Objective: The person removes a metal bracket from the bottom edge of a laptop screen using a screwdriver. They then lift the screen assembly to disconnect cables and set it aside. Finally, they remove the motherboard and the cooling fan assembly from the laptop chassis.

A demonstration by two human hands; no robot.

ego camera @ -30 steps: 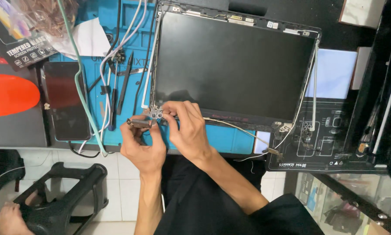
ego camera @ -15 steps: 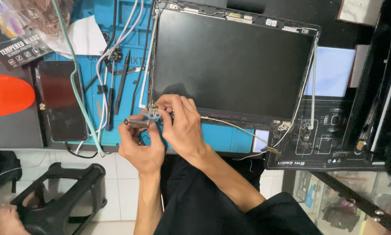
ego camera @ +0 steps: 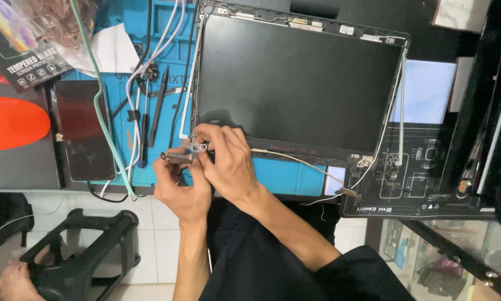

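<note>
Hinge bracket: a small grey metal piece (ego camera: 196,146) at the lower-left corner of the laptop screen panel (ego camera: 298,83), pinched under the fingertips of the right hand (ego camera: 228,164), just above and ahead of that hand's knuckles.
Hinge arm: a short dark metal bar (ego camera: 176,158) sticks out to the left of the bracket, sitting on top of the left hand (ego camera: 180,187), between its thumb and forefinger.
Long axis: the bar and bracket together run roughly left to right, along the bottom edge of the panel; the free end of the bar points left, away from the right hand, with a slight tilt downward on that side.
Right hand: fingers curled and closed on the hinge bracket, wrist coming up from the lower right.
Left hand: closed in a pinch on the hinge arm, palm turned up toward the camera, touching the right hand at the fingers.
Panel: lies flat on the desk beyond both hands, dark face up, its long edge level with the fingertips.
Cable: a thin pale wire (ego camera: 295,160) leaves the right hand's far side and runs rightward along the panel's lower edge.
Mat: a blue work mat (ego camera: 286,177) lies under the hands and the panel.
Left of the left hand: tweezers and a dark pen-like tool (ego camera: 158,100) lie on the mat, well apart from it; a dark phone (ego camera: 86,131) lies farther left.
Lower left: another person's hand (ego camera: 13,281) rests on a black plastic stool (ego camera: 77,251), well apart.
</note>
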